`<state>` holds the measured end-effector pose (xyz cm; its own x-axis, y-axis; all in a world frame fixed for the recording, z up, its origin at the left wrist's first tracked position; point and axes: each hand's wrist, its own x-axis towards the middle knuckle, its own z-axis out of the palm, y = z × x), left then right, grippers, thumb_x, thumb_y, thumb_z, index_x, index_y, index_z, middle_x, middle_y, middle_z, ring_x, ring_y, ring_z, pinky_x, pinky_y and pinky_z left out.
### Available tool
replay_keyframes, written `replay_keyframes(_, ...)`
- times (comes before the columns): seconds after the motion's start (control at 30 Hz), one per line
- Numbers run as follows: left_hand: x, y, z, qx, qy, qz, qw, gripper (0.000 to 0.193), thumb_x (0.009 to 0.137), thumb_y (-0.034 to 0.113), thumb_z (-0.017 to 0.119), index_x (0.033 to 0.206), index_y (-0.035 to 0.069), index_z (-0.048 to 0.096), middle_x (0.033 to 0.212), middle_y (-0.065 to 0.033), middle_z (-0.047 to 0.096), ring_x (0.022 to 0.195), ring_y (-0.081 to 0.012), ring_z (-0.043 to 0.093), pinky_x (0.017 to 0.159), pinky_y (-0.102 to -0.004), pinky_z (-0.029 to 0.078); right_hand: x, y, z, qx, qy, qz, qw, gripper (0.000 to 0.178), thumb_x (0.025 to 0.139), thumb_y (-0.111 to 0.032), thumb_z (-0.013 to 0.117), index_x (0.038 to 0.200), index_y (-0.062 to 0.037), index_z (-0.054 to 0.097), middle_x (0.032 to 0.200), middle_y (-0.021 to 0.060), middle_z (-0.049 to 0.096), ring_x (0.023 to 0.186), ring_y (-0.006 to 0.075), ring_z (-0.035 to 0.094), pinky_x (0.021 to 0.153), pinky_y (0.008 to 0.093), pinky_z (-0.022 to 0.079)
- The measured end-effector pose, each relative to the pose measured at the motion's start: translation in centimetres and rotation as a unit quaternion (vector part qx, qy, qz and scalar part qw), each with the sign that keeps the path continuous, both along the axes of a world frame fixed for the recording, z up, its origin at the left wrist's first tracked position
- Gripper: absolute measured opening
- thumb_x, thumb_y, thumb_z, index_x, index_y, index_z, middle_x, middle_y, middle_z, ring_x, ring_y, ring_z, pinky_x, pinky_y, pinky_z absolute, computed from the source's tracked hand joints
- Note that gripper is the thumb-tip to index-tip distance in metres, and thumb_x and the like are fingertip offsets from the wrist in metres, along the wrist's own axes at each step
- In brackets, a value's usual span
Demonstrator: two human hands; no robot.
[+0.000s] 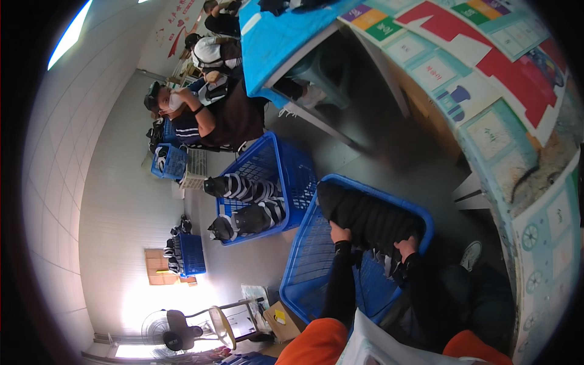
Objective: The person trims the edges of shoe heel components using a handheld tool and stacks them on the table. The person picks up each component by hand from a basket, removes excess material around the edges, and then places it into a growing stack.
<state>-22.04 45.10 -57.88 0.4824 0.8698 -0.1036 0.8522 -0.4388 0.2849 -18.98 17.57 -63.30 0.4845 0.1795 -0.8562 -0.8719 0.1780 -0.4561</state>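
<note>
Down in the near blue basket (304, 255), a dark bundle (365, 219) of what look like black fabric pieces is held from both sides. The left hand (339, 233) is closed on the bundle's left edge, fingers curled over the top, and the right hand (406, 248) is clamped on its right end, close to the basket's near rim. Both forearms are covered by black sleeves.

The bundle lies across the basket's far right part, sagging a little in the middle, so it is judged to be soft and limp rather than stiff. Being a thick stack, it is probably moderately heavy and likely to slump or shed pieces if taken at one end only; support at both ends, or from beneath, would be the safer hold. Its surface appears matte and cloth-like, so slipping seems unlikely, and nothing about it looks fragile.

The basket is of rigid plastic with lattice walls and a thick rounded rim. Further left, a second blue basket (267, 182) holds bundles (246, 204) striped in black and white, rolled or folded into soft lumps. Smaller blue baskets are seen far left against a pale wall, where other people are seated. A table edge (505, 146) with coloured printed panels curves along the right, and a fan (176, 328) stands near left on the grey floor.
</note>
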Motion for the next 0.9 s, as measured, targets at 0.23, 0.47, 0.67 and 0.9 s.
replay_keyframes(0.23, 3.5, -2.5, 16.9, 0.082, -0.111, -0.106, 0.985, 0.091, 0.071, 0.001, 0.063, 0.159, 0.005, 0.040, 0.109, -0.0342, 0.071, 0.098, -0.0516, 0.069, 0.086, -0.0571, 0.055, -2.1, -4.3, 13.1, 0.202, -0.109, 0.085, 0.970, 0.026, 0.080, 0.000, 0.082, 0.105, 0.0022, 0.076, 0.124, 0.0133, 0.070, 0.107, 0.0256, 0.066, 0.087, 0.0414, 0.053)
replay_keyframes(0.47, 8.2, -15.8, 46.5, 0.198, -0.271, -0.313, 0.889, 0.087, 0.075, -0.012, 0.060, 0.159, 0.004, 0.043, 0.129, -0.0271, 0.069, 0.107, -0.0447, 0.069, 0.085, -0.0474, 0.057, -5.4, -6.2, 29.1, 0.378, -0.141, -0.071, 0.912, 0.055, 0.089, 0.008, 0.072, 0.141, -0.0067, 0.064, 0.124, 0.0062, 0.075, 0.102, 0.0290, 0.074, 0.097, 0.0380, 0.056)
replay_keyframes(0.67, 13.4, -25.8, 62.3, 0.258, -0.419, -0.506, 0.708, 0.082, 0.076, -0.011, 0.059, 0.156, 0.001, 0.044, 0.132, -0.0280, 0.066, 0.095, -0.0454, 0.071, 0.079, -0.0503, 0.058, -4.2, -9.9, 43.0, -0.079, -0.616, 0.051, 0.782, 0.014, 0.101, -0.002, 0.067, 0.108, 0.0047, 0.076, 0.101, 0.0162, 0.079, 0.099, 0.0281, 0.076, 0.092, 0.0344, 0.059)
replay_keyframes(0.9, 28.4, -44.0, 65.0, 0.320, -0.363, -0.686, 0.544, 0.035, 0.092, 0.012, 0.060, 0.123, -0.003, 0.060, 0.108, -0.0181, 0.072, 0.079, -0.0329, 0.075, 0.068, -0.0404, 0.061, 7.3, -11.2, 46.1, 0.604, -0.209, -0.273, 0.719, 0.033, 0.109, -0.017, 0.061, 0.140, -0.0061, 0.065, 0.139, 0.0079, 0.067, 0.117, 0.0204, 0.067, 0.102, 0.0362, 0.055)
